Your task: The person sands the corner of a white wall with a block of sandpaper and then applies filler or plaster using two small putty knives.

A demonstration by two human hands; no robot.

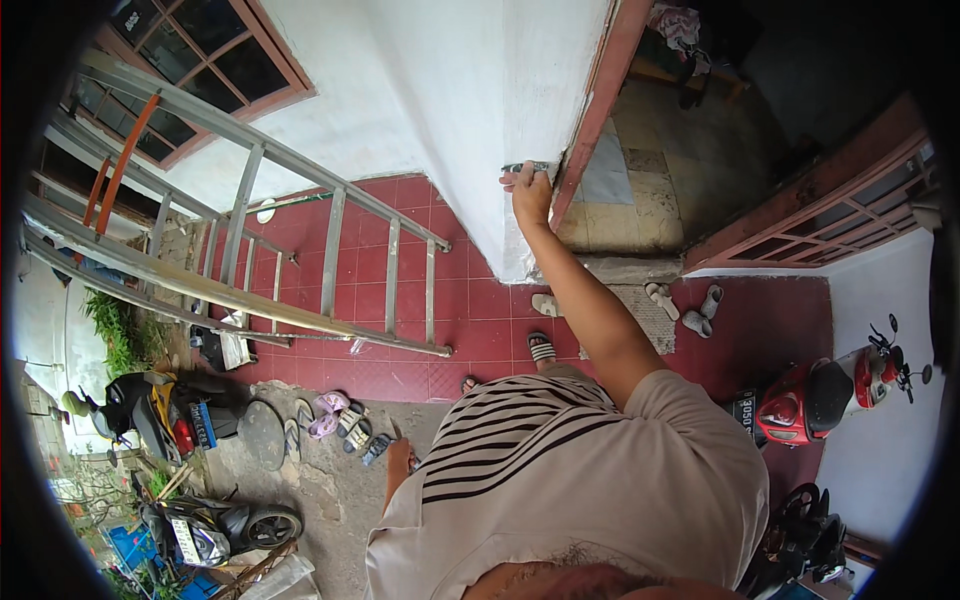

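At white wall corner (pixel 500 120), right hand (pixel 528 190) with scraper (pixel 527 166)

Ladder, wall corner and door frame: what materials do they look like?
Ladder: likely aluminium, dull silver rails and rungs. Wall corner: white-painted plaster or masonry, chipped near the base. Door frame: probably wood, red-brown paint. Right hand presses a small tool against the corner.

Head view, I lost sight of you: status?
Right hand shut on scraper at white wall corner. Left hand low, grip unclear. Ladder left, apart.
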